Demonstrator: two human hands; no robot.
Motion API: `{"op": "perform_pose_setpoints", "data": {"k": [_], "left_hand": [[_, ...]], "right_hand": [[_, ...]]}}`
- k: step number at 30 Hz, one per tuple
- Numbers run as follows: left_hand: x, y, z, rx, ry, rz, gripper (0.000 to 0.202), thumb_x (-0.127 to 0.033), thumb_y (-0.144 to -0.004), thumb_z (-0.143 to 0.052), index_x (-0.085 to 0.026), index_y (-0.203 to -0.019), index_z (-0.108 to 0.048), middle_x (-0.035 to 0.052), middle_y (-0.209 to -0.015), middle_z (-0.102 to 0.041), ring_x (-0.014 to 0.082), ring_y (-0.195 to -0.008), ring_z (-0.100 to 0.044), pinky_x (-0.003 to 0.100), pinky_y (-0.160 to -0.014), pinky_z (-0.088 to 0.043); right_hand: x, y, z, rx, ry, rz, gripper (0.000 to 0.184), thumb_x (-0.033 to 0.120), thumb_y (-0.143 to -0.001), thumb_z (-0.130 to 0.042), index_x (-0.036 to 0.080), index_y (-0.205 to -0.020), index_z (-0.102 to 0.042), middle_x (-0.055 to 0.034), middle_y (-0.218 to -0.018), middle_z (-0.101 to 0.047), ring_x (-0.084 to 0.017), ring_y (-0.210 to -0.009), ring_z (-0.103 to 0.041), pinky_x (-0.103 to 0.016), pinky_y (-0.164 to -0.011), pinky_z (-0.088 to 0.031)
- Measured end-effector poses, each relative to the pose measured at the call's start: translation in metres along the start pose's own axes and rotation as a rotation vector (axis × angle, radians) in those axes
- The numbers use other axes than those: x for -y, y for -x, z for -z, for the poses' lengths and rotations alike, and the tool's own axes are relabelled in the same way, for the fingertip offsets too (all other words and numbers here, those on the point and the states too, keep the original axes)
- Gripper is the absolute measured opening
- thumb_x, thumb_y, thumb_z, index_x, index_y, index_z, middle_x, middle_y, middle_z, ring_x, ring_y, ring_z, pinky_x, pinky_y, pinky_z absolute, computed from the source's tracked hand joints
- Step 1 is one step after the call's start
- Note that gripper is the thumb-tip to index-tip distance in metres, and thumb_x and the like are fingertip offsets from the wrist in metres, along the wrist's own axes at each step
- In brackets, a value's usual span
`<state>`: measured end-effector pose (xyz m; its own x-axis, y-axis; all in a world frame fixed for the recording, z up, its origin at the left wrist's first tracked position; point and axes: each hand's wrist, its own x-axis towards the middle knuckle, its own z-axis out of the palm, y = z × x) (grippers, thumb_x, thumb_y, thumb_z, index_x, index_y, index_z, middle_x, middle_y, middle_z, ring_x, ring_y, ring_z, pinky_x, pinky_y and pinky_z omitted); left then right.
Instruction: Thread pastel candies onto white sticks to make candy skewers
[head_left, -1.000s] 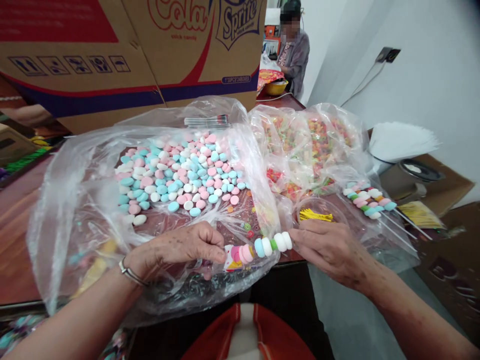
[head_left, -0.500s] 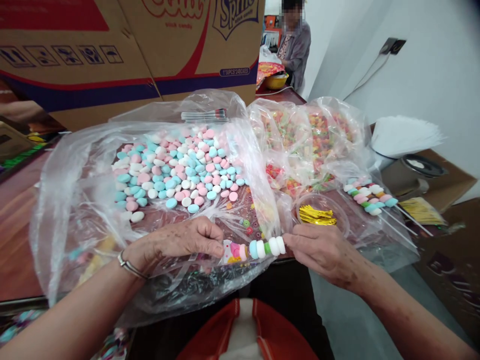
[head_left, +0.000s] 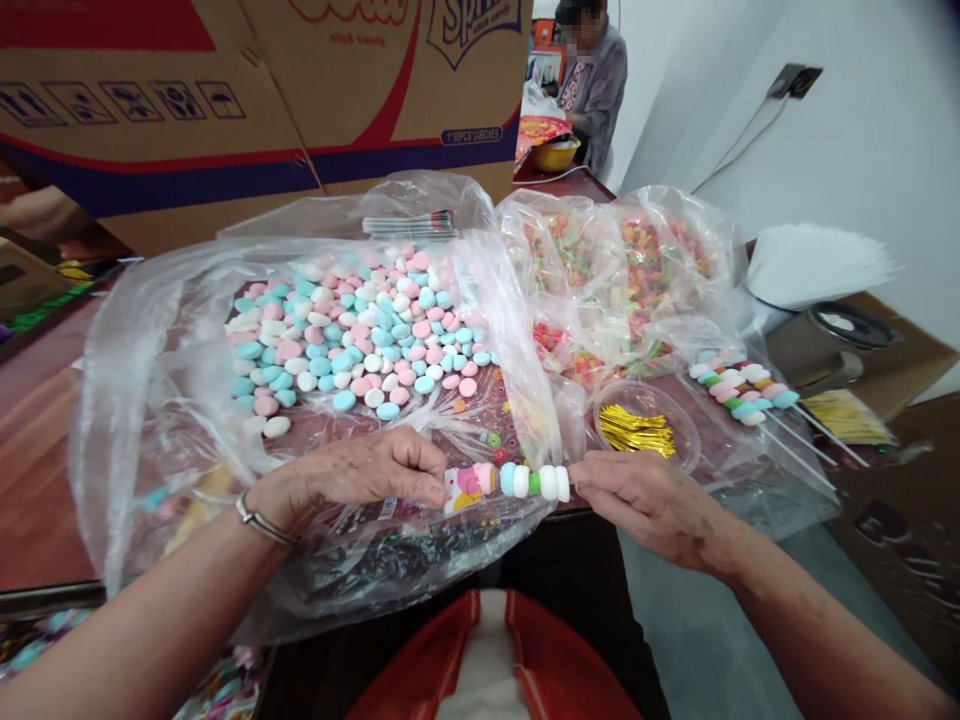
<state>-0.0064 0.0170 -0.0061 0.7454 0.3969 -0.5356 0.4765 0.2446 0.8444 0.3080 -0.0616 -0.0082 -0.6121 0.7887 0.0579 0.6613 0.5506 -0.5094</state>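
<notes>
Candy skewer is lying level between the two hands, right at the near edge of the table, in front of the person's lap. It is carrying pink, blue, white and green pieces in a row, with a small printed pink and yellow piece at its left end.

The left hand is curling its fingers under and pinching that left end between thumb and forefinger. A thin metal bracelet is sitting on the wrist. The hand is resting on the crumpled lip of a big clear plastic bag.

The right hand is coming in from the other side, fingertips pressed together on the right end, just beside the last white piece.

Inside the big bag, a spread of pastel candies in pink, blue and white is lying flat on the table, well behind the hands. To its right, a second bag is holding small orange, red and green sweets. A clear bowl with gold twist ties is sitting just beyond the right hand. Further right, finished skewers are lying together, their sticks pointing right.

A large cardboard box is filling the back of the table. Another person is sitting far behind, at the end of the table.
</notes>
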Motion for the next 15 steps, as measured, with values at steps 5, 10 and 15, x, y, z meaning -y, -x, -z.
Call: {"op": "perform_pose_setpoints", "data": {"k": [5, 10, 15], "left_hand": [[0.0079, 0.0003, 0.0034, -0.057, -0.058, -0.004, 0.037, -0.045, -0.079, -0.072, -0.014, -0.062, -0.062, -0.004, -0.055, -0.048, 0.0087, -0.052, -0.038, 0.02, -0.048, -0.029], [0.0098, 0.0014, 0.0008, -0.069, -0.048, -0.016, 0.035, -0.046, -0.084, -0.067, -0.015, -0.068, -0.067, -0.0022, -0.06, -0.052, 0.0105, -0.057, -0.041, 0.02, -0.052, -0.031], [0.0085, 0.0014, -0.0012, -0.055, -0.043, -0.014, 0.035, -0.044, -0.086, -0.065, -0.014, -0.068, -0.065, -0.0028, -0.06, -0.047, 0.0092, -0.055, -0.036, 0.02, -0.049, -0.028]], "right_hand": [[-0.0007, 0.0035, 0.0025, -0.139, 0.157, 0.125, 0.024, 0.014, -0.096, -0.043, 0.018, -0.09, -0.066, -0.0009, -0.071, -0.056, -0.014, -0.065, -0.052, -0.025, -0.061, -0.038], [0.0051, 0.006, 0.0005, -0.275, 0.304, 0.234, 0.024, 0.012, -0.097, -0.044, 0.018, -0.101, -0.067, -0.004, -0.078, -0.064, -0.015, -0.071, -0.057, -0.029, -0.068, -0.044], [0.0072, 0.0079, 0.0027, -0.323, 0.355, 0.317, 0.021, 0.011, -0.095, -0.049, 0.015, -0.109, -0.064, -0.006, -0.085, -0.067, -0.016, -0.074, -0.057, -0.03, -0.072, -0.044]]}}
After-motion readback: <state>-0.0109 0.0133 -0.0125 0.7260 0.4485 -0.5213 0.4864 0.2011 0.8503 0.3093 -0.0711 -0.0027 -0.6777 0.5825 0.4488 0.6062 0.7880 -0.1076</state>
